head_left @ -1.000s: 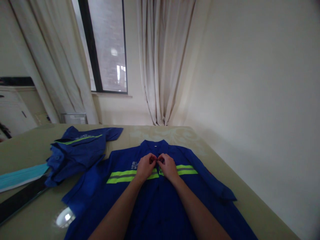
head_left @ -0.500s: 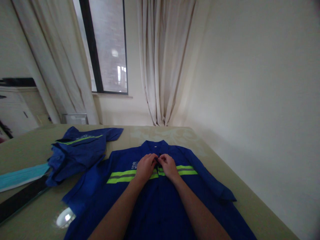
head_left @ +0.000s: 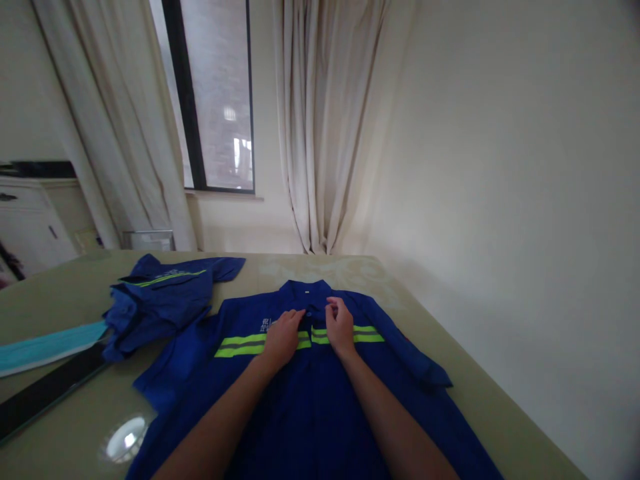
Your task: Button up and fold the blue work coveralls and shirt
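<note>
A blue work shirt [head_left: 320, 400] lies flat on the table [head_left: 65, 400], collar toward the far edge, its button line running straight away from the person. The left hand [head_left: 283, 335] presses flat beside that line; the right hand [head_left: 340, 327] pinches the fabric just below the collar.

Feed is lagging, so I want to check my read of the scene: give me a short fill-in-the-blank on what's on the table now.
1. Both hands, left hand and right hand, rest on the front of a ____ work shirt.
2. Its chest stripe is yellow-green and ____.
3. A second blue shirt lies crumpled to the ____ of it on the table.

Missing words: blue; grey; left
</note>
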The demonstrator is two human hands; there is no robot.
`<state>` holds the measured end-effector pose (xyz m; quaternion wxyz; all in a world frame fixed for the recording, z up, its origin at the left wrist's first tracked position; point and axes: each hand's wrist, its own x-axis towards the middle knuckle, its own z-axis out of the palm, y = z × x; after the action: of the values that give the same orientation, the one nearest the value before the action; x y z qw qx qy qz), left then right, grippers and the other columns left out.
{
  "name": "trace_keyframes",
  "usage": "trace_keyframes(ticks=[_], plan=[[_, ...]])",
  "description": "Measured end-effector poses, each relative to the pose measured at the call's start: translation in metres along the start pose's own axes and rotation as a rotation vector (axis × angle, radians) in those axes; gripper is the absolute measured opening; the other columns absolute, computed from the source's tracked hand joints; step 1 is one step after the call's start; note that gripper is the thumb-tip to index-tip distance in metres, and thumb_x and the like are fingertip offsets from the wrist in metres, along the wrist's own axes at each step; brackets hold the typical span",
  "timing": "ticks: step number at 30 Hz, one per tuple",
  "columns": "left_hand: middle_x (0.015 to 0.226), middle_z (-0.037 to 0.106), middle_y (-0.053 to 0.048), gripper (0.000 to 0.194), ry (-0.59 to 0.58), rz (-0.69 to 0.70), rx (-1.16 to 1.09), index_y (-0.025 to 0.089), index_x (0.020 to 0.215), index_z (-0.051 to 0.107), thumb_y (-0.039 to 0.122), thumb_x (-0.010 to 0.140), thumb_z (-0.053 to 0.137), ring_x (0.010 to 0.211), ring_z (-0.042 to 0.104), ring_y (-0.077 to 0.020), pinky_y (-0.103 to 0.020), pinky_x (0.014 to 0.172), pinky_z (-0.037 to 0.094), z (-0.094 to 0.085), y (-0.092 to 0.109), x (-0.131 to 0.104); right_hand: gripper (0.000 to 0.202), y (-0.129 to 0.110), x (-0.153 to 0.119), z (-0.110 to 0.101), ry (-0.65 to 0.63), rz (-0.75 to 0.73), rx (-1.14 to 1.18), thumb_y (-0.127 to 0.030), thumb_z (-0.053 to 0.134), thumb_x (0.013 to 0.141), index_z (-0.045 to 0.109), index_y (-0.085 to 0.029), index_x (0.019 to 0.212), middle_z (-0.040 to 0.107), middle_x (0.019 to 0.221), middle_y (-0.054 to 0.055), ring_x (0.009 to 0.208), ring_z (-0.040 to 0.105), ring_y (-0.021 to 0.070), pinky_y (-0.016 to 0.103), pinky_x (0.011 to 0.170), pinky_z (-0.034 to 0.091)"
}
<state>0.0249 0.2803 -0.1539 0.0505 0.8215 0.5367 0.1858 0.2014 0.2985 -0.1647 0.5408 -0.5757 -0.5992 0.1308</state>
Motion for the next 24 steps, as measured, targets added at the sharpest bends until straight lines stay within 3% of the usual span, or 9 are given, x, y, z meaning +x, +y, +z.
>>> trace_keyframes(ticks=[2, 4, 6, 9, 13, 16, 19, 22, 24], plan=[[0.147, 0.059, -0.006, 0.065, -0.061, 0.135, 0.021, 0.022, 0.147, 0.048, 0.0, 0.087, 0.04, 0.133, 0.055, -0.0182, -0.032, 0.11, 0.042, -0.009, -0.015, -0.023, 0.032, 0.0, -0.002, -0.015, 0.012, -0.038, -0.081, -0.032, 0.044, 0.093, 0.063, -0.017, 0.115, 0.071, 0.1, 0.01, 0.085, 0.067, 0.0221, 0.035, 0.084, 0.053], [0.151, 0.055, -0.006, 0.06, -0.064, 0.206, 0.084, 0.023, 0.149, 0.047, 0.007, 0.091, 0.039, 0.136, 0.053, -0.0211, -0.039, 0.116, 0.038, -0.024, -0.04, -0.053, 0.033, 0.002, -0.005, -0.042, -0.044, -0.099, -0.246, -0.028, 0.049, 0.09, 0.062, -0.017, 0.118, 0.07, 0.107, 0.011, 0.095, 0.066, 0.0246, 0.038, 0.09, 0.052], [0.148, 0.058, -0.008, 0.051, 0.041, 0.114, 0.174, 0.022, 0.145, 0.052, 0.018, 0.096, 0.037, 0.134, 0.055, -0.0251, -0.046, 0.118, 0.035, -0.045, -0.074, -0.085, 0.036, 0.007, -0.009, -0.079, -0.132, -0.163, -0.483, -0.027, 0.057, 0.086, 0.063, -0.017, 0.119, 0.067, 0.118, 0.014, 0.109, 0.062, 0.0294, 0.042, 0.098, 0.048], [0.141, 0.06, -0.016, 0.049, 0.214, -0.198, 0.295, 0.016, 0.133, 0.061, 0.038, 0.096, 0.038, 0.128, 0.056, -0.0368, -0.055, 0.108, 0.043, -0.075, -0.132, -0.133, 0.041, 0.019, -0.017, -0.144, -0.229, -0.16, -0.771, -0.028, 0.064, 0.083, 0.063, -0.018, 0.123, 0.064, 0.127, 0.014, 0.119, 0.058, 0.0336, 0.046, 0.101, 0.045], [0.124, 0.066, -0.02, 0.06, 0.241, -0.385, 0.208, 0.014, 0.118, 0.067, 0.06, 0.085, 0.045, 0.119, 0.059, -0.0413, -0.057, 0.103, 0.045, -0.087, -0.186, -0.171, 0.051, 0.04, -0.03, -0.214, -0.24, 0.007, -0.912, -0.035, 0.066, 0.082, 0.061, -0.016, 0.129, 0.064, 0.128, 0.019, 0.118, 0.059, 0.0383, 0.05, 0.098, 0.046], [0.104, 0.073, -0.015, 0.046, 0.224, -0.396, -0.057, 0.02, 0.093, 0.073, 0.059, 0.074, 0.056, 0.105, 0.066, -0.0384, -0.053, 0.101, 0.048, -0.089, -0.193, -0.175, 0.052, 0.054, -0.042, -0.244, -0.257, 0.124, -0.731, -0.038, 0.062, 0.083, 0.058, -0.018, 0.131, 0.072, 0.113, 0.014, 0.103, 0.068, 0.0328, 0.045, 0.091, 0.051], [0.082, 0.074, -0.007, 0.032, 0.223, -0.458, -0.465, 0.024, 0.076, 0.07, 0.054, 0.064, 0.07, 0.086, 0.069, -0.0317, -0.043, 0.085, 0.056, -0.098, -0.178, -0.171, 0.056, 0.066, -0.06, -0.264, -0.181, 0.133, -0.44, -0.044, 0.059, 0.082, 0.056, -0.021, 0.132, 0.075, 0.098, 0.007, 0.091, 0.072, 0.0277, 0.042, 0.087, 0.054], [0.086, 0.073, -0.003, 0.035, 0.332, -0.577, -0.897, 0.023, 0.087, 0.069, 0.051, 0.067, 0.077, 0.083, 0.07, -0.0253, -0.035, 0.074, 0.058, -0.109, -0.161, -0.167, 0.053, 0.075, -0.08, -0.277, -0.08, 0.144, -0.25, -0.047, 0.054, 0.083, 0.059, -0.02, 0.128, 0.076, 0.096, 0.009, 0.09, 0.073, 0.0269, 0.041, 0.085, 0.056], [0.098, 0.073, -0.004, 0.035, 0.406, -0.651, -1.188, 0.023, 0.1, 0.066, 0.044, 0.074, 0.075, 0.087, 0.071, -0.0224, -0.033, 0.075, 0.059, -0.115, -0.156, -0.163, 0.057, 0.079, -0.088, -0.281, -0.026, 0.153, -0.247, -0.053, 0.057, 0.081, 0.061, -0.02, 0.127, 0.074, 0.112, 0.013, 0.102, 0.071, 0.0294, 0.043, 0.087, 0.057]])
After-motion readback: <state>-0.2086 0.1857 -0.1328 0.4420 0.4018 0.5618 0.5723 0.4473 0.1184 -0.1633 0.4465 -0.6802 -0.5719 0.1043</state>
